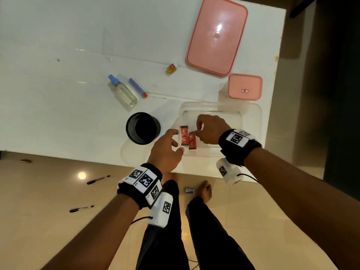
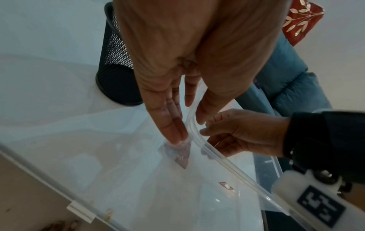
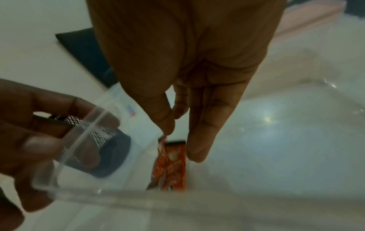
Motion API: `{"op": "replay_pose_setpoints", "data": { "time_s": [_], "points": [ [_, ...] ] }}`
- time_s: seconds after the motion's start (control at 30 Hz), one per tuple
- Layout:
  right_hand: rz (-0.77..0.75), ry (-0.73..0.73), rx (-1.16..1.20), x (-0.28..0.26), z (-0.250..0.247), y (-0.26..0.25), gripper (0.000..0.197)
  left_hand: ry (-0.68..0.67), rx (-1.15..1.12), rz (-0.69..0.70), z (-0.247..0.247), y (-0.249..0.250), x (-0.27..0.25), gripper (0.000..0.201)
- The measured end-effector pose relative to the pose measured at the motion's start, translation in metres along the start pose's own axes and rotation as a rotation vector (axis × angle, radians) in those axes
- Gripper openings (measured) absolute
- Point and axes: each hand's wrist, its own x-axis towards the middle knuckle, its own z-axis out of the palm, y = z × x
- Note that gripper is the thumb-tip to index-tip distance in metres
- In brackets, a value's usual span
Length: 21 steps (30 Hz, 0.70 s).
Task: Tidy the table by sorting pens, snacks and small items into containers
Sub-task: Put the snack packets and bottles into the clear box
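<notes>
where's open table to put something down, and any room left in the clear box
Widest free patch: table left of the spray bottle. Also the far half of the clear box, beyond the snack packets. Crowded: its near-left corner beside the mesh cup, where left hand and right hand work.

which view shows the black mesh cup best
The head view: the black mesh cup stands whole and upright, open mouth visible. The left wrist view shows only its side wall behind the left hand; the right wrist view only a blurred patch.

Tiled floor [image 1: 39, 191] — blue quilted cushion [image 2: 292, 81]
</notes>
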Motion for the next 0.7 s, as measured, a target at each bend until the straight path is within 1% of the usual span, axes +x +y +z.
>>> {"op": "replay_pose_setpoints", "data": {
  "time_s": [0.1,0.2,0.27,0.33,0.43,0.5,0.57,0.63,0.7],
  "points": [
    [-0.113,-0.023,-0.044,-0.02,-0.021,-0.013,0.016,0.028,0.107,0.108,-0.015,0.005,-0.016,0.046],
    [-0.251,-0.014,-0.075,-0.039,-0.048,-0.044,0.014,0.095,0.078,0.201,-0.047,0.013,-0.034,0.033],
    [-0.313,0.011,-0.065,-0.039,-0.067,-0.07,0.013,0.177,0.05,0.217,-0.076,0.012,-0.036,0.022],
    [-0.355,0.041,-0.04,-0.025,-0.086,-0.098,0.012,0.269,0.019,0.2,-0.11,0.009,-0.029,0.016],
    [-0.404,0.106,-0.09,0.019,-0.102,-0.141,0.013,0.313,0.031,0.157,-0.157,-0.001,-0.003,0.013],
    [-0.393,0.135,-0.188,0.062,-0.099,-0.166,0.016,0.326,0.105,0.122,-0.185,-0.009,0.023,0.016],
    [-0.364,0.129,-0.317,0.105,-0.086,-0.186,0.024,0.336,0.165,0.085,-0.204,-0.016,0.053,0.024],
    [-0.319,0.093,-0.406,0.135,-0.068,-0.199,0.034,0.329,0.211,0.034,-0.213,-0.024,0.082,0.037],
    [-0.28,0.098,-0.441,0.153,-0.053,-0.205,0.041,0.305,0.239,-0.039,-0.215,-0.025,0.107,0.054]
  ]
}}
